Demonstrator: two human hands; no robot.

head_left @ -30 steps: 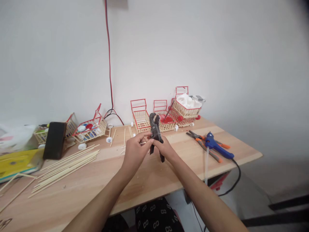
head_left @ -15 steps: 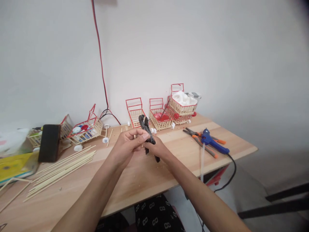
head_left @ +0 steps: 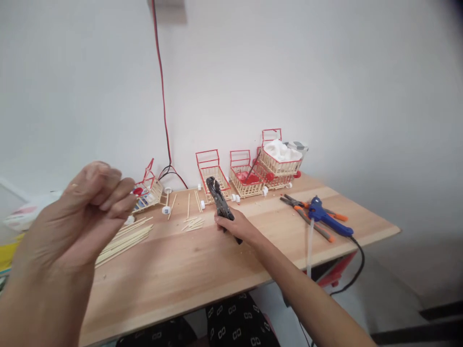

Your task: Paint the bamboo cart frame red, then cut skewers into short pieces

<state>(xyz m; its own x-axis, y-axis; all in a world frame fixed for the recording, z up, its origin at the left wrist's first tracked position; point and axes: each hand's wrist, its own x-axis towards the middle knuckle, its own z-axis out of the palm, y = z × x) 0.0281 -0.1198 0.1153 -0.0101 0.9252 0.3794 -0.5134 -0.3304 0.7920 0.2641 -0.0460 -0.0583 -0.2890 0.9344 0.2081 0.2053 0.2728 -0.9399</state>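
Observation:
My left hand [head_left: 87,212] is raised close to the camera at the left, its fingers curled in. Whatever lies inside them, if anything, is hidden. Over the middle of the table, my right hand [head_left: 239,224] is wrapped round a black hand cutter [head_left: 219,198] with its jaws pointing up and away. Short cut sticks [head_left: 194,223] lie on the wood just left of the cutter. A bundle of long thin wooden sticks [head_left: 126,239] is partly covered by my left hand. Behind the cutter stands a small stick-built cart [head_left: 213,174] with red edges and white wheels.
More small carts [head_left: 248,179] line the wall, one stacked cart [head_left: 278,164] holding white material. On the right lie a blue glue gun [head_left: 327,219] and orange-handled pliers [head_left: 311,224]. A red-black cable [head_left: 163,96] hangs down the wall. The wooden table [head_left: 162,289] ends at the front.
My left hand has left the cutter and moved left and up towards the camera. My right hand still grips the cutter. The view has shifted slightly, and the short sticks are now uncovered.

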